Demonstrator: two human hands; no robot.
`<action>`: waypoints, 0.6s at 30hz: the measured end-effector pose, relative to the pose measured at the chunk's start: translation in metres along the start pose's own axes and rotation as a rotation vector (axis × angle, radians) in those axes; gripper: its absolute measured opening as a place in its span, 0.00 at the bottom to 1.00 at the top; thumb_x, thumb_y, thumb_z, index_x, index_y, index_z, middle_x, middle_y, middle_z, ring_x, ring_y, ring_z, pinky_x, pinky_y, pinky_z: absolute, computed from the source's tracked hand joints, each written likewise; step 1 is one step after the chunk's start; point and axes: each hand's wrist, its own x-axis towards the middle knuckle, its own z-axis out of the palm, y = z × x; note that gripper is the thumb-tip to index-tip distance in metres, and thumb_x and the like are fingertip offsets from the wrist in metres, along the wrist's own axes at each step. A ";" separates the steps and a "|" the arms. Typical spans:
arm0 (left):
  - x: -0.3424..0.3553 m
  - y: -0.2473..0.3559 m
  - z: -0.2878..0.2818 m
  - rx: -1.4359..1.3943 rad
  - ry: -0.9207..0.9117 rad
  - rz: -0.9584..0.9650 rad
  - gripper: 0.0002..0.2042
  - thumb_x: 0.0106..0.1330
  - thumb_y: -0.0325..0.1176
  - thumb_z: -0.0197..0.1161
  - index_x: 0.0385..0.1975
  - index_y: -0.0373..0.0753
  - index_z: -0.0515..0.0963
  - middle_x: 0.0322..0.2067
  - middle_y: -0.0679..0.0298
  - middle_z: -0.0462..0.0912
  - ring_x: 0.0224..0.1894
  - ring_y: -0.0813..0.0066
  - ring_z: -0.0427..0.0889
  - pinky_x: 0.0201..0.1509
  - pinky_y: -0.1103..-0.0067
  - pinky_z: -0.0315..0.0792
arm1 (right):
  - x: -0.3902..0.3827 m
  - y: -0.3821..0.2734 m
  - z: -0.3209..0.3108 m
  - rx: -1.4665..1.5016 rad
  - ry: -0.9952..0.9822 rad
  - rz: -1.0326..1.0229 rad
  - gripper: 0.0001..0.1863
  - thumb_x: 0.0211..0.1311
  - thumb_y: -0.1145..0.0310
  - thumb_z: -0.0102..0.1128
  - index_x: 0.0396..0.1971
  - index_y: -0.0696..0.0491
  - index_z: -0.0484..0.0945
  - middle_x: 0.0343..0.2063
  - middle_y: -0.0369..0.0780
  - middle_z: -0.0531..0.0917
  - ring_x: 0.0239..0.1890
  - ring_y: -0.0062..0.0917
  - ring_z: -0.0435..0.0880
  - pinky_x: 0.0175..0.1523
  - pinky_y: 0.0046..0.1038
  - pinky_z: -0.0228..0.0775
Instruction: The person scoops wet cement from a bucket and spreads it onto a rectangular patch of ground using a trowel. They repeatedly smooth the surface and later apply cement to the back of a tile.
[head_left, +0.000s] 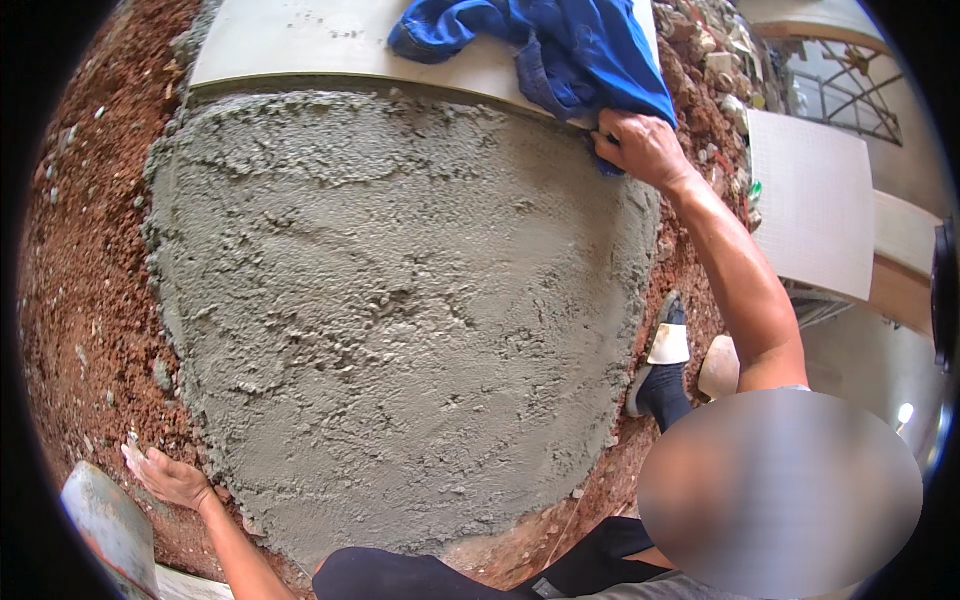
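Cloth [590, 60], cut off above, in right hand [645, 146]; fingertips partly hidden.

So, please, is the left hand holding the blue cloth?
No, the left hand is down by the reddish soil, well away from the blue cloth.

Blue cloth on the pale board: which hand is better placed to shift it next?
Probably the right hand: its curled fingers appear to grasp the blue cloth at its near end. The left hand is open at lower left, across the grey concrete.
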 end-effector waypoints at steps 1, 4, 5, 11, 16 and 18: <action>0.002 -0.002 0.002 -0.019 0.007 0.002 0.24 0.73 0.41 0.43 0.59 0.29 0.68 0.59 0.48 0.72 0.62 0.51 0.69 0.69 0.64 0.57 | -0.005 0.006 0.002 0.013 0.021 -0.020 0.13 0.59 0.58 0.60 0.31 0.53 0.73 0.23 0.47 0.80 0.29 0.44 0.82 0.35 0.43 0.74; 0.002 -0.009 0.006 -0.042 0.008 0.023 0.24 0.74 0.43 0.41 0.59 0.29 0.69 0.59 0.48 0.71 0.62 0.51 0.68 0.69 0.65 0.57 | -0.020 0.022 0.006 -0.006 -0.054 0.065 0.13 0.59 0.58 0.61 0.32 0.53 0.74 0.22 0.49 0.80 0.30 0.44 0.82 0.36 0.43 0.73; 0.001 -0.011 0.007 -0.078 0.031 0.030 0.24 0.74 0.44 0.41 0.59 0.30 0.69 0.60 0.49 0.71 0.63 0.51 0.68 0.70 0.65 0.56 | -0.025 0.027 0.007 -0.022 -0.078 0.095 0.13 0.59 0.58 0.61 0.32 0.53 0.75 0.22 0.49 0.80 0.30 0.45 0.82 0.36 0.43 0.73; -0.001 -0.016 0.008 -0.068 -0.013 0.008 0.24 0.74 0.43 0.42 0.57 0.27 0.70 0.58 0.48 0.73 0.62 0.53 0.69 0.70 0.67 0.57 | -0.054 0.069 0.018 -0.176 -0.243 0.149 0.14 0.57 0.58 0.59 0.39 0.49 0.79 0.25 0.46 0.83 0.33 0.40 0.84 0.40 0.41 0.76; -0.001 -0.018 0.012 -0.055 0.036 0.022 0.23 0.74 0.42 0.43 0.57 0.28 0.71 0.58 0.47 0.73 0.61 0.53 0.70 0.68 0.66 0.60 | -0.064 0.100 0.013 -0.317 -0.340 0.343 0.10 0.53 0.68 0.53 0.24 0.54 0.83 0.30 0.49 0.85 0.36 0.41 0.86 0.43 0.39 0.78; -0.003 -0.018 0.012 -0.040 0.027 0.007 0.23 0.74 0.42 0.43 0.57 0.28 0.71 0.58 0.47 0.73 0.61 0.52 0.70 0.67 0.66 0.61 | -0.065 0.107 -0.003 -0.303 -0.361 0.429 0.10 0.53 0.67 0.53 0.24 0.55 0.83 0.31 0.49 0.85 0.37 0.41 0.86 0.44 0.39 0.78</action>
